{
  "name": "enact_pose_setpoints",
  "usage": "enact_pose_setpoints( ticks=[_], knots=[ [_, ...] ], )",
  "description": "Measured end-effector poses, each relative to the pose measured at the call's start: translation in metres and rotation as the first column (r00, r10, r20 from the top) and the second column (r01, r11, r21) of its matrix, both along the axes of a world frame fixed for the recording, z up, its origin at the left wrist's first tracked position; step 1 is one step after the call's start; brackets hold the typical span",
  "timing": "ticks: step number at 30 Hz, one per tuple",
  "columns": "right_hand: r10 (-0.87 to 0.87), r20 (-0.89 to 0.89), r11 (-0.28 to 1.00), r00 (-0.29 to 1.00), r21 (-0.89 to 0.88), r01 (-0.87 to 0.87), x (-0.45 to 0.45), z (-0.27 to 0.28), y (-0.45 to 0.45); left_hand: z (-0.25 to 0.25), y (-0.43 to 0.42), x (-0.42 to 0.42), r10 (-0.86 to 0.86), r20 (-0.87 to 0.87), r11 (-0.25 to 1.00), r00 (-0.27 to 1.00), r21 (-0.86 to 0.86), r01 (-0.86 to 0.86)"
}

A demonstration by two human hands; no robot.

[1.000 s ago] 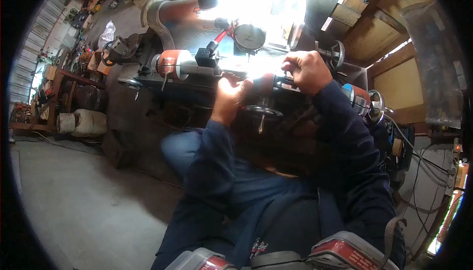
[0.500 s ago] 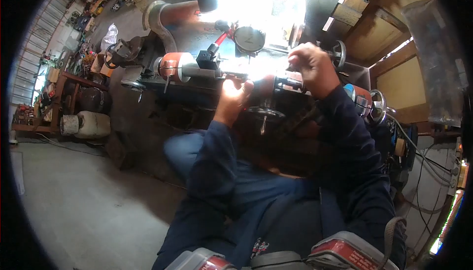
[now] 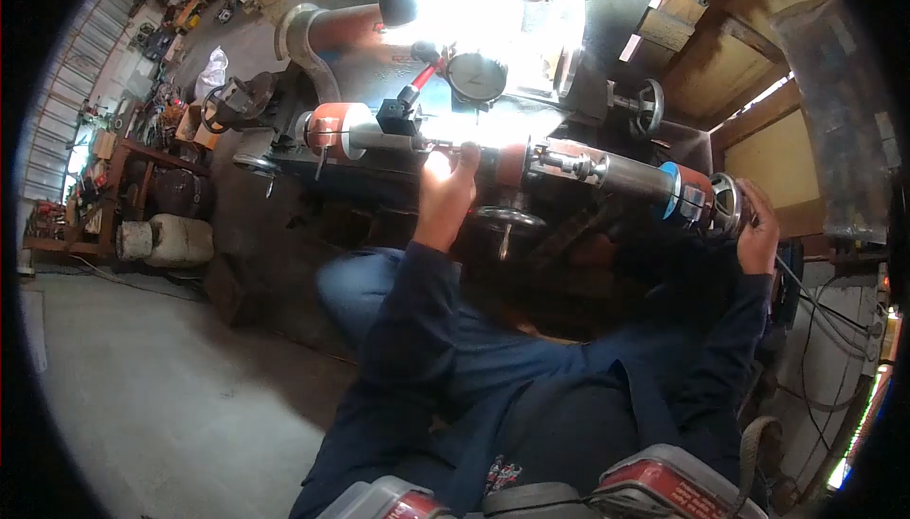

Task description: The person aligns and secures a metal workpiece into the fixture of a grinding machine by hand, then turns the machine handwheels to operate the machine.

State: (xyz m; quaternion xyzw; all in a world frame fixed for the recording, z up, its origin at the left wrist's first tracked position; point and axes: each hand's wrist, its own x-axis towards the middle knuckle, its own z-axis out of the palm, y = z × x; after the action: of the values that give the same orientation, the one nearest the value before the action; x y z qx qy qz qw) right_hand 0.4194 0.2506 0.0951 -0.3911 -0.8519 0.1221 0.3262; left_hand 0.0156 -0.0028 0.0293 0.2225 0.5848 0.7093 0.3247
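My left hand (image 3: 447, 187) is closed at the middle of a metal machine, its fingertips lost in glare beneath a bright workpiece; what they grip cannot be made out. My right hand (image 3: 756, 225) is wrapped round the rim of a handwheel (image 3: 726, 204) at the machine's right end. A round dial gauge (image 3: 477, 76) hangs above the workpiece, near a red arm (image 3: 423, 74) and a black block (image 3: 397, 116). Left of these sits an orange and silver cylinder (image 3: 337, 130). A metal shaft (image 3: 635, 180) leads to the right handwheel.
Another handwheel with a crank (image 3: 510, 219) hangs below the centre, and one (image 3: 650, 107) stands behind on the right. A gas cylinder (image 3: 180, 240) lies on the left floor. Tools crowd the left wall. Cables (image 3: 823, 315) run down at the right. A lamp glares above.
My right hand has moved from beside the workpiece to the handwheel on the far right and closed on it. My left hand stays near the same spot, its fingers slightly shifted.
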Motion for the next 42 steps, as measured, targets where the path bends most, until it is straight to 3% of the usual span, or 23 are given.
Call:
enact_pose_setpoints(
  ticks=[2, 5, 6, 7, 10, 15, 19, 24, 27, 33, 34, 37, 38, 42],
  knots=[
    [0.113, -0.2, 0.988, 0.973, -0.078, -0.131, 0.003, -0.021, 0.011, 0.012, -0.006, 0.001, -0.013, 0.072, 1.0, 0.997, 0.015, 0.012],
    [0.13, -0.329, 0.934, 0.935, -0.277, -0.227, 0.035, -0.092, 0.075, 0.015, -0.007, 0.003, 0.053, 0.034, 0.998, 0.998, -0.034, -0.052],
    [0.113, -0.109, 0.96, 0.988, -0.243, -0.137, 0.031, -0.083, 0.064, 0.011, -0.009, 0.001, 0.051, 0.001, 0.997, 0.999, -0.058, -0.051],
    [0.102, -0.037, 0.954, 0.994, -0.278, -0.109, 0.025, -0.082, 0.057, 0.002, -0.012, -0.003, 0.049, -0.03, 0.995, 0.998, -0.083, -0.051],
    [0.082, 0.041, 0.897, 0.996, -0.439, -0.056, 0.027, -0.089, 0.043, 0.011, -0.013, 0.003, 0.127, -0.025, 0.99, 0.992, -0.063, -0.128],
    [0.06, 0.237, 0.887, 0.97, -0.459, 0.058, 0.071, -0.086, 0.014, 0.015, -0.013, 0.008, 0.189, 0.032, 0.982, 0.981, -0.03, -0.188],
    [-0.025, 0.026, 0.877, 0.999, -0.479, 0.034, 0.071, -0.044, -0.015, 0.002, -0.007, 0.012, 0.243, -0.017, 0.97, 0.97, 0.0, -0.243],
    [0.023, -0.12, 0.852, 0.992, -0.517, -0.082, 0.055, -0.01, -0.005, -0.005, 0.001, 0.02, 0.343, 0.029, 0.937, 0.939, 0.061, -0.344],
    [-0.131, -0.12, 0.924, 0.984, -0.374, 0.077, 0.042, -0.018, 0.008, -0.005, 0.003, 0.022, 0.35, 0.057, 0.932, 0.935, 0.079, -0.353],
    [-0.064, -0.089, 0.924, 0.994, -0.381, 0.025, 0.02, -0.04, 0.058, -0.005, 0.002, 0.015, 0.228, 0.165, 0.964, 0.959, 0.098, -0.246],
    [-0.033, -0.198, 0.907, 0.98, -0.418, -0.054, 0.019, -0.056, 0.064, -0.003, 0.002, 0.014, 0.216, 0.172, 0.967, 0.961, 0.1, -0.235],
    [0.126, 0.139, 0.881, 0.982, -0.47, -0.047, 0.024, -0.059, 0.059, 0.001, 0.003, 0.014, 0.195, 0.208, 0.97, 0.958, 0.102, -0.22],
    [-0.018, 0.057, 0.807, 0.998, -0.588, 0.048, 0.02, -0.063, 0.048, 0.002, 0.003, 0.014, 0.191, 0.223, 0.97, 0.956, 0.103, -0.218],
    [0.026, 0.14, 0.869, 0.99, -0.493, 0.047, 0.081, -0.065, 0.023, 0.004, 0.001, 0.013, 0.148, 0.263, 0.974, 0.953, 0.129, -0.187]
  ],
)
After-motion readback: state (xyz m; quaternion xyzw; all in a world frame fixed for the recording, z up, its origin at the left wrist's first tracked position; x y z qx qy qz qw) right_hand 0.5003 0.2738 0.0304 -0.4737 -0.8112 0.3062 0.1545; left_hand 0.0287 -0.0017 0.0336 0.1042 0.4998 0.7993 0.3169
